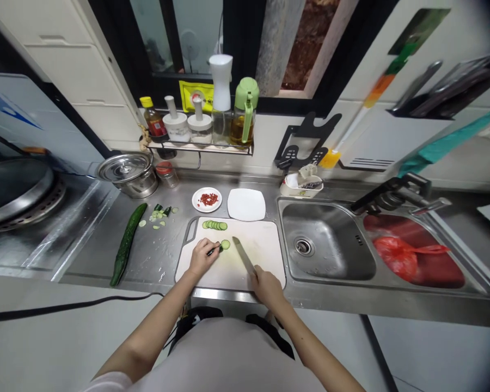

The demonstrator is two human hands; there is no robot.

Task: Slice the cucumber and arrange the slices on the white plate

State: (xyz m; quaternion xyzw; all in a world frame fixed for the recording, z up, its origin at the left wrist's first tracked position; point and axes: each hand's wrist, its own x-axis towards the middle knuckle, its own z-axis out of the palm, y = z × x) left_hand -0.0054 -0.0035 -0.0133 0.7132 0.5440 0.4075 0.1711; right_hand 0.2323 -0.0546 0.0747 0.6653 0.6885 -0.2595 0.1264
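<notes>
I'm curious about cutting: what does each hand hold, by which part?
The right hand grips the knife by its handle. The left hand holds a cucumber piece by the end farther from the knife.

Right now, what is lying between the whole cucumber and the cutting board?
In the head view, small cucumber pieces lie on the metal counter between the whole cucumber and the cutting board.

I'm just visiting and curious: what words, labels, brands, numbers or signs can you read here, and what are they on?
No text can be read for certain.
Bottle: label too small and blurred.
Yellow packet: printing too small, partly hidden.
Panel at far left: a blue mark, no readable letters.
Tub behind the sink: print too small.
Knife and board: nothing readable.
</notes>
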